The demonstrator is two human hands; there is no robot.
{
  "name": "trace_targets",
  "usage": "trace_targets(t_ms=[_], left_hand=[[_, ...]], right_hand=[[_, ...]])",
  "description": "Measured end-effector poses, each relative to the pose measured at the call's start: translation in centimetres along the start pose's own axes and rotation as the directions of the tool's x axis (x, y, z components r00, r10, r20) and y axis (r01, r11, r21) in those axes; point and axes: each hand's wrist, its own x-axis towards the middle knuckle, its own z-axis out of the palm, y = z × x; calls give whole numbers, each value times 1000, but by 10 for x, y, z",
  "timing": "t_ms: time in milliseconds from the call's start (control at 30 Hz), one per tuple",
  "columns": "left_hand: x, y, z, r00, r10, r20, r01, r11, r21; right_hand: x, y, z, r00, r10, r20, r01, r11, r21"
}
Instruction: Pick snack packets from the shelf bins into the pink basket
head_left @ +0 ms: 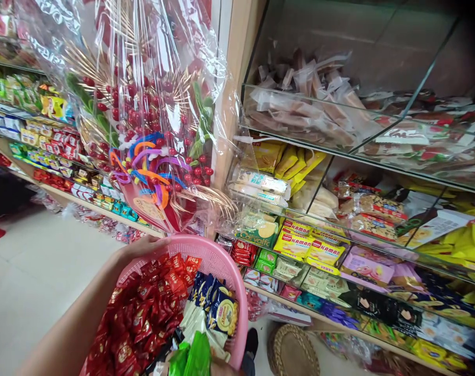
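A pink plastic basket [243, 313] is held in front of me, full of wrapped sweets. My left hand [145, 246] grips its far left rim, with the fingers mostly hidden by the rim. Red wrapped sweets [143, 318] fill the basket's left side. Navy blue packets [222, 310] and pale packets [200, 319] lie on the right. At the bottom edge, my right hand [222, 366] is partly in view, closed around bright green packets [198, 355] low over the basket's near part.
Glass-fronted shelves [363, 245] of packaged snacks stand at the right, with more sweet shelves [61, 141] at the left. A plastic-wrapped decoration with red berries [143, 112] hangs just beyond the basket. A woven round stool [294, 350] and a dark shoe [252, 340] are on the floor.
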Motion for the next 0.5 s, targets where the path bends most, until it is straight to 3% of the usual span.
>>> trace_targets(t_ms=[133,200,267,367,500], left_hand=[[4,-1,2,1000,6,-24,-5,999,46],[5,2,3,1000,16,-11,-16,998,60],[4,4,4,1000,30,5,-30,998,64],[2,5,6,999,46,-2,-46,997,64],[0,1,8,998,58,-20,-57,998,30]], right_hand=[[-5,-44,6,996,10,-88,8,979,204],[6,-74,0,985,35,-167,-2,981,195],[25,-100,-13,975,-4,-223,16,998,54],[59,-124,-35,979,-115,-167,86,981,-172],[100,-126,-55,993,-121,-8,97,837,-538]])
